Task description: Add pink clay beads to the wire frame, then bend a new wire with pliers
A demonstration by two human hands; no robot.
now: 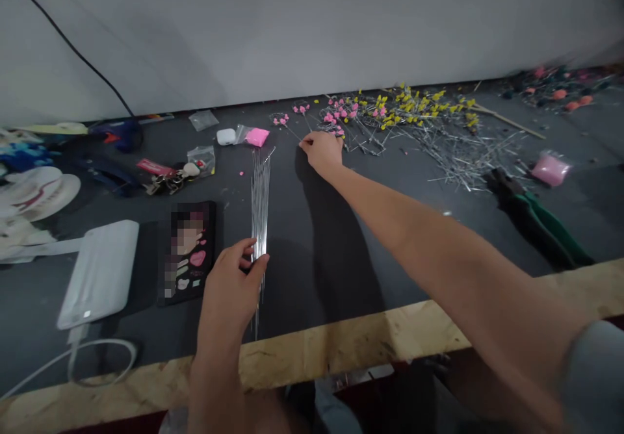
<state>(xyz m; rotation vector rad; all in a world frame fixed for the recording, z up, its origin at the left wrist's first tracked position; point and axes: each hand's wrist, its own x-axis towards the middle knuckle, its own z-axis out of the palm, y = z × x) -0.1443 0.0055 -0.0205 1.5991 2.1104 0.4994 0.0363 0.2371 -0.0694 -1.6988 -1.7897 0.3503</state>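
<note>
My left hand (pixel 231 284) has its thumb and fingertips closed at the lower part of a bundle of thin straight metal wires (pixel 260 200), which lies upright in view on the dark tabletop. My right hand (pixel 322 151) reaches to the back and pinches the end of a thin wire with a pink-tipped head (pixel 281 120). Another pink-tipped wire (pixel 301 108) lies just behind it. Beside the right hand is a cluster of pink-tipped wires (pixel 336 114), partly hidden by the fingers. Further right spread many yellow-tipped wires (pixel 409 106).
Green-handled pliers (pixel 541 219) and a pink packet (pixel 550 168) are at the right. A bright pink packet (pixel 257 136) and white earbud case (pixel 226 136) sit behind the bundle. Left are a black phone (pixel 207 226), white power bank (pixel 102 271) and keys (pixel 163 180). A wooden edge (pixel 341 340) runs in front.
</note>
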